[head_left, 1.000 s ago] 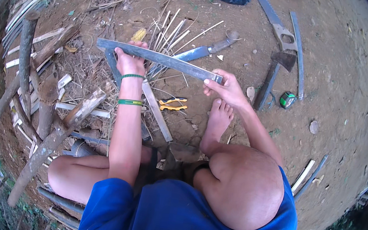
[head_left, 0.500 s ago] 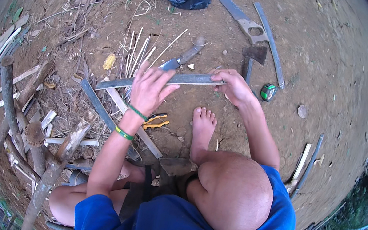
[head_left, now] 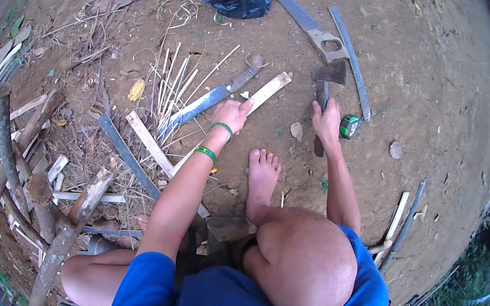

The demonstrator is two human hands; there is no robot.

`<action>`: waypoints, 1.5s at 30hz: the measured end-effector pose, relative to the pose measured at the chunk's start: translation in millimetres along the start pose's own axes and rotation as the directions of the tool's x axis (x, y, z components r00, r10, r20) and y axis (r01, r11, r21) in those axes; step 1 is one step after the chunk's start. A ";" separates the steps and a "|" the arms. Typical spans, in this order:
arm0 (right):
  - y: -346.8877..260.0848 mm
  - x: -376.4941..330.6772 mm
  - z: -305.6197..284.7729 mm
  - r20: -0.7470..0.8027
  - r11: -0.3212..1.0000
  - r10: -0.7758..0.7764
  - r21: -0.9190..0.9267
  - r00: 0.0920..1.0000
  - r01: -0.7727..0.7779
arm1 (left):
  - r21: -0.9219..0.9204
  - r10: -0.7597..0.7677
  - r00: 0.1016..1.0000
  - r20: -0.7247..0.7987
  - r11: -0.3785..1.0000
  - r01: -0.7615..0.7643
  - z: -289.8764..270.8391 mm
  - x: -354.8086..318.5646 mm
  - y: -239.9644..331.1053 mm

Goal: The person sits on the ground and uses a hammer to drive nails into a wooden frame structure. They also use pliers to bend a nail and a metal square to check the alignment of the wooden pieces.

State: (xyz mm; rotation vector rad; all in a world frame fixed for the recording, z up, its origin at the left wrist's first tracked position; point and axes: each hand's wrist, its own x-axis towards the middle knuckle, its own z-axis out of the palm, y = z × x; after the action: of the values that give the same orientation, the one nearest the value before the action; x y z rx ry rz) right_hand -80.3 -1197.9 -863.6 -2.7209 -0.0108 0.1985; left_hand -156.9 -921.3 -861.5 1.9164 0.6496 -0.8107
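2 hands full. L hand [head_left: 231, 115] clamped on pale split strip [head_left: 272, 90], far end fwd. R hand [head_left: 326, 122] gripping axe [head_left: 324, 91] by handle [head_left: 319, 147], head [head_left: 330, 72] just fwd. Tape meas. [head_left: 349, 127] just R of R hand; machete [head_left: 204, 101] just fwd-L of L hand.

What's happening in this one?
A barefoot person is crouched or seated low on bare dirt. The left hand holds a pale strip, while the right hand is closed around the handle of a hatchet. A machete lies left of the strip's far end, a green and black tape measure sits just right of the right hand, and a saw lies beyond the hatchet.
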 end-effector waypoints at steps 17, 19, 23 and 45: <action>-36.9 -12.4 -36.0 0.218 0.974 -0.018 0.225 0.976 -0.033 | 0.382 0.076 0.985 -0.156 0.924 -0.011 -8.9 -5.6 35.5; -42.2 -2.4 -44.8 0.217 0.940 0.052 0.318 0.975 -0.121 | 0.379 0.078 0.983 -0.164 0.925 -0.010 -9.3 -5.3 38.2; -77.2 -10.2 -56.7 -0.054 0.784 0.158 0.614 0.986 -0.092 | 0.379 0.059 0.987 -0.152 0.925 0.004 -12.2 -5.5 37.5; -15.2 4.2 -5.2 0.390 1.000 -0.002 0.022 0.921 -0.007 | 0.382 0.080 0.989 -0.128 0.924 -0.025 -0.6 0.9 47.2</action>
State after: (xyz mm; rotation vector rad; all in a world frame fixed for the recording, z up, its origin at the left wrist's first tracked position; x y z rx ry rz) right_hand -75.1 -1186.0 -853.3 -2.6121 -0.1186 0.7340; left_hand -122.3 -941.1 -836.2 2.3512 0.5509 -0.8156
